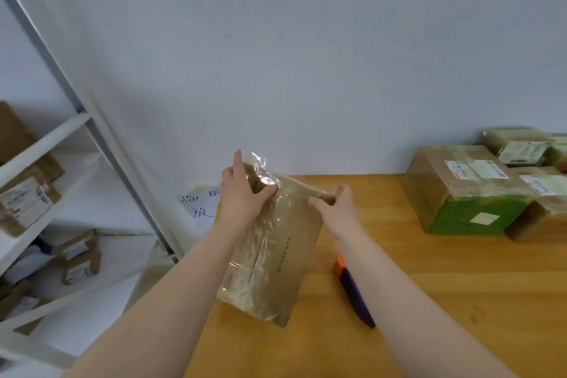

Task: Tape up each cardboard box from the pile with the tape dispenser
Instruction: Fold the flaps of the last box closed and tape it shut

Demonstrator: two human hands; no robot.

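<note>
A flat brown cardboard box is tilted up above the left part of the wooden table, its face covered with clear tape; a loose end of tape sticks up at its top left corner. My left hand grips that top left corner, thumb across the front. My right hand holds the top right corner. The tape dispenser, orange and purple, lies on the table under my right forearm, mostly hidden by it.
A pile of taped boxes with labels stands at the table's back right against the wall. A white shelf rack holding several parcels is on the left. A paper with writing hangs beyond the table's left end.
</note>
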